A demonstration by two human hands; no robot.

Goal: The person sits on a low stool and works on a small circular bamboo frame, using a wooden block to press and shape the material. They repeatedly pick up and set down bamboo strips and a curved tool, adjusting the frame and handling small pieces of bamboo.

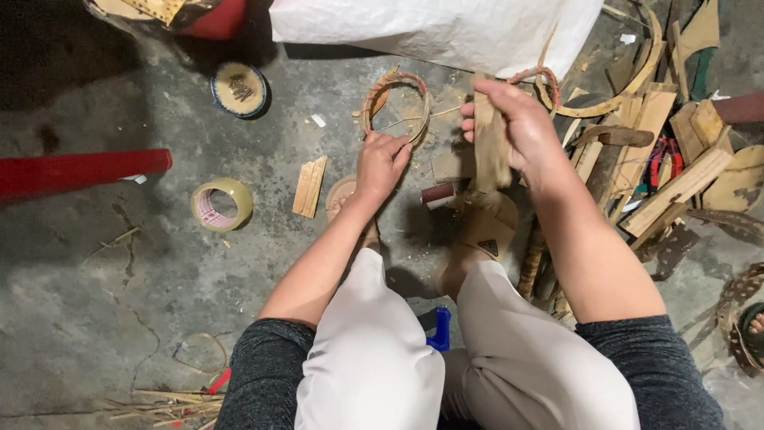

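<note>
I sit low with my knees in pale trousers over a concrete floor. My left hand point(382, 163) pinches the near rim of a woven cane ring point(395, 103) that lies on the floor, with thin strands sticking out of it. My right hand point(513, 127) is raised and closed around an upright flat piece of wood point(487, 147). Below that hand are my sandalled foot point(485, 231) and a small dark red block point(438, 193).
A heap of wood offcuts and curved strips point(660, 159) fills the right side. A roll of clear tape point(221, 203), a small wood slat point(309, 185), a round blue-rimmed lid point(239, 89), a red bar point(79, 171) and a white sack point(430, 28) lie around.
</note>
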